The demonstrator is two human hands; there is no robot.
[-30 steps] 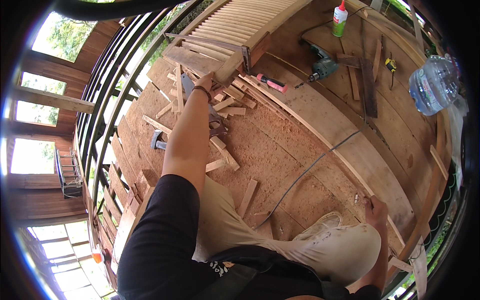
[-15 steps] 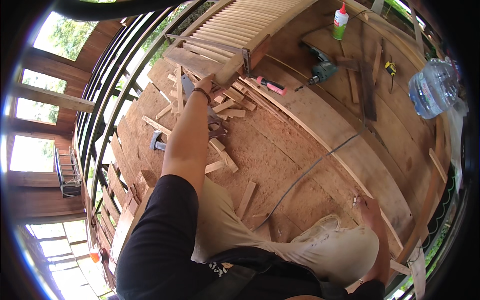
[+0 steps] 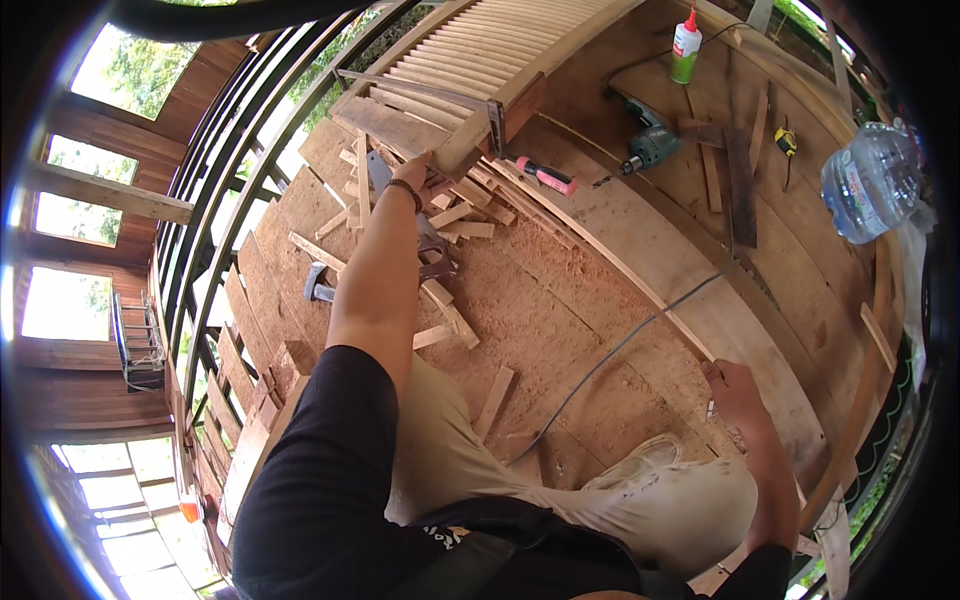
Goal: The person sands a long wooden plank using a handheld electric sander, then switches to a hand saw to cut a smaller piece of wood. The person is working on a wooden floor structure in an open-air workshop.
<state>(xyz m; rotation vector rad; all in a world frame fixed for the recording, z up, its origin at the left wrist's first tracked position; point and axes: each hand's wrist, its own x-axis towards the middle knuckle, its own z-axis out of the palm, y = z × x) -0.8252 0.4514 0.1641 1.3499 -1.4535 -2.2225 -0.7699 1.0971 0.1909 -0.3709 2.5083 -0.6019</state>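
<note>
Your left hand, at the end of an outstretched arm, meets the near corner of a slatted wooden frame in the upper centre of the frame, where a flat end board joins the long side rail. The slatted piece lies beyond that grip, its long axis running away from you toward the top edge and a little to the right, its slats set crosswise between the rails. The left hand is by far the nearer one: your right hand is well apart at lower right, beside the inner edge of a broad curved plank that sweeps down from the upper centre. Your left grip is bent against the corner, but its fingers are partly hidden, so you cannot tell how firmly it closes; your right grip is curled narrow, with a small pale object at its fingertips, held or merely near, you cannot tell. A dark metal bar crosses the slatted piece just right of your left hand. Below that hand, a handsaw lies partly behind your forearm among wood offcuts, while a drill sits to the right, beyond the curved plank.
</note>
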